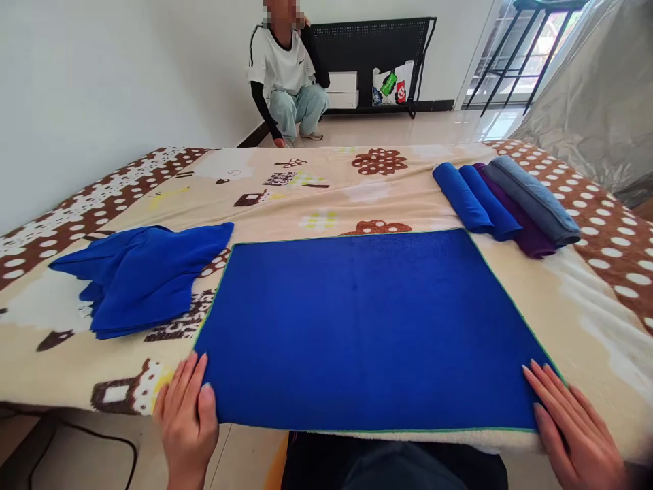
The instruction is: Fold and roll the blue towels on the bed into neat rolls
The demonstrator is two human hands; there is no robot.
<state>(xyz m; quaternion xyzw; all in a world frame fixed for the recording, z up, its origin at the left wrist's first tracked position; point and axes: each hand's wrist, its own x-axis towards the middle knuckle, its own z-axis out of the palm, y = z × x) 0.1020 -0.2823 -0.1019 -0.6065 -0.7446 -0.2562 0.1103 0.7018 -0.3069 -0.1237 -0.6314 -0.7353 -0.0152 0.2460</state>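
A blue towel point(352, 327) with thin green edging lies spread flat on the patterned blanket point(316, 197), its near edge along the front of the bed. At its near left corner, my left hand point(186, 415) rests on the edge with fingers stretched out. My right hand point(571, 418) lies flat over the near right corner, fingers extended. Left of the spread towel is a loosely crumpled blue cloth point(143, 279). Toward the far right, two rolled blue towels point(462, 197) sit beside a purple roll point(530, 231) and a grey-blue roll point(535, 197).
Beyond the bed a person point(288, 75) crouches by the wall. Behind them stands a black metal rack point(377, 61) with white boxes point(343, 90) and a printed bag point(392, 83). A black stool point(525, 51) and a plastic-covered object point(592, 102) are at the right. A dark cable point(117, 439) hangs lower left.
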